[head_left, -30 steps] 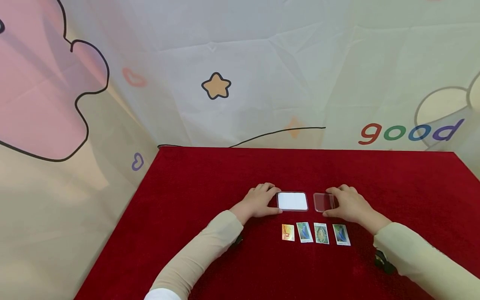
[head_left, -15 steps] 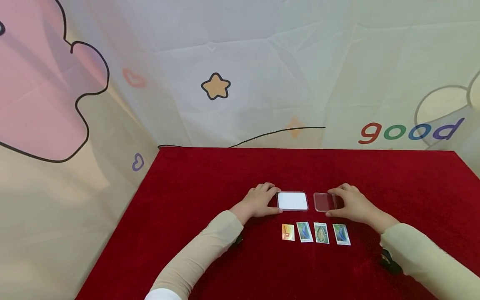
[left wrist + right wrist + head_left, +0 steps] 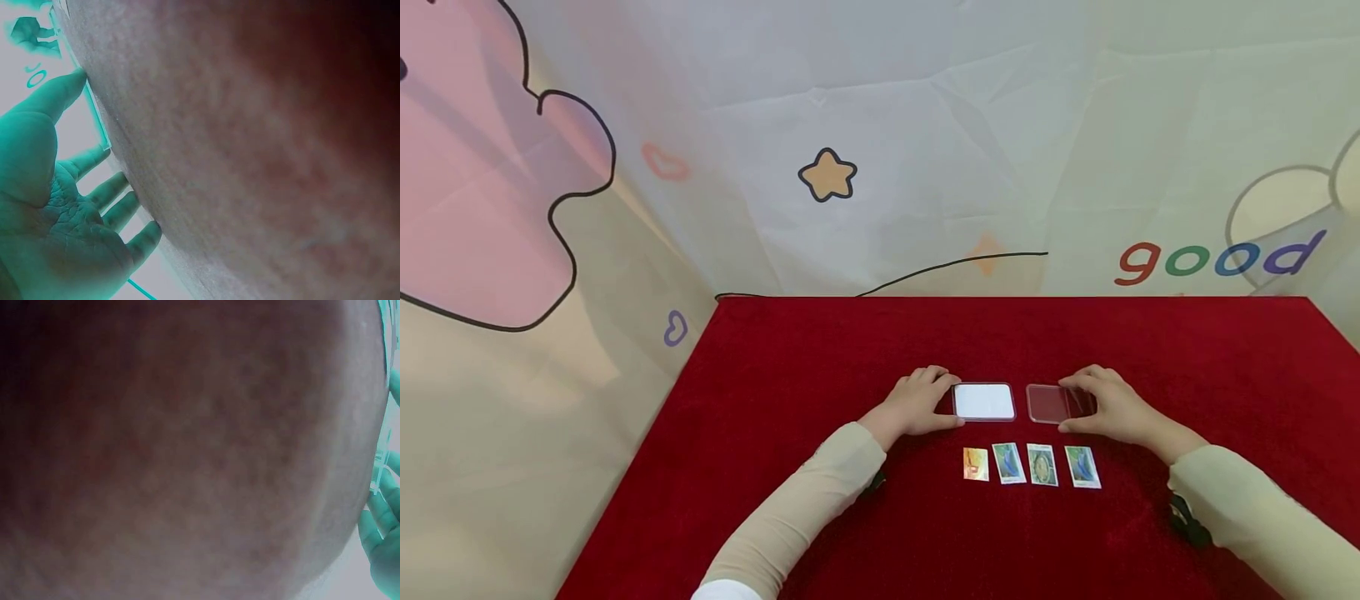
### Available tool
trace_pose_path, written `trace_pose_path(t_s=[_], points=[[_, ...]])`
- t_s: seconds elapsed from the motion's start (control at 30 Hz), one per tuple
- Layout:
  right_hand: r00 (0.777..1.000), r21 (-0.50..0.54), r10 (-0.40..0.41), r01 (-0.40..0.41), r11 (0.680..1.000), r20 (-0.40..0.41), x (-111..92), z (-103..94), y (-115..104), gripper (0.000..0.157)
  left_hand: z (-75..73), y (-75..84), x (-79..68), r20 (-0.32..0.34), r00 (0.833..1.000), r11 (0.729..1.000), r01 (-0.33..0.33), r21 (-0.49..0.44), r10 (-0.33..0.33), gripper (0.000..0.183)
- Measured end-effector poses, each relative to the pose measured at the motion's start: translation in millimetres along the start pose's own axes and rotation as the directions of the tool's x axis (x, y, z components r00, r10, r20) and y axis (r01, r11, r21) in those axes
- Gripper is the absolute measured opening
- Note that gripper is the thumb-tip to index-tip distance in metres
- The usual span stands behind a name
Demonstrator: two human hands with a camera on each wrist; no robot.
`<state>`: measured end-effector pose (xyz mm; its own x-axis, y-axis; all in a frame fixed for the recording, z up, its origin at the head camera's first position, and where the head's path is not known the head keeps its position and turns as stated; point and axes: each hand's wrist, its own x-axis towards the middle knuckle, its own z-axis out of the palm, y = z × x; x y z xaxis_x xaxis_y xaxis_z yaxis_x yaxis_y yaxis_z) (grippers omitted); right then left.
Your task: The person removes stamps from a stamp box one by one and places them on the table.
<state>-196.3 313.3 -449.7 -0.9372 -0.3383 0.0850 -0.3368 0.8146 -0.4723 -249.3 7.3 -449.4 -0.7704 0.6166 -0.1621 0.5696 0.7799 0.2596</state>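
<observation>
In the head view, a shallow clear plastic box point(image 3: 984, 402) with a white sheet filling it lies flat on the red cloth. My left hand point(image 3: 916, 402) holds its left end, thumb at the near corner and index fingertip at the far one. To its right, a small gap away, lies a clear, see-through plastic lid point(image 3: 1047, 403). My right hand point(image 3: 1112, 405) grips the lid's right part, fingers on the far edge and thumb on the near edge. The left wrist view shows my left thumb and fingers spread; the right wrist view is mostly blocked.
In front of the box and lid, small picture cards lie in a row: an orange one point(image 3: 976, 464), a blue-green one point(image 3: 1009, 463), a green one with a round design point(image 3: 1042, 465) and another blue-green one point(image 3: 1083, 467). A printed curtain point(image 3: 925, 167) hangs behind the red table point(image 3: 820, 333).
My right hand has shifted a little to the right, and more of the clear lid shows between its thumb and fingers. My left hand, the box and the cards stay put.
</observation>
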Motion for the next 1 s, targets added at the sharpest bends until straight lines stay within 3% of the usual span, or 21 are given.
trace_pose_path(t_s=[1.0], points=[[0.997, 0.049, -0.045, 0.048, 0.998, -0.065, 0.9, 1.1, -5.0, 0.059, 0.8, 0.3, 0.8, -0.007, 1.000, 1.000, -0.002, -0.002, 0.002, 0.063]])
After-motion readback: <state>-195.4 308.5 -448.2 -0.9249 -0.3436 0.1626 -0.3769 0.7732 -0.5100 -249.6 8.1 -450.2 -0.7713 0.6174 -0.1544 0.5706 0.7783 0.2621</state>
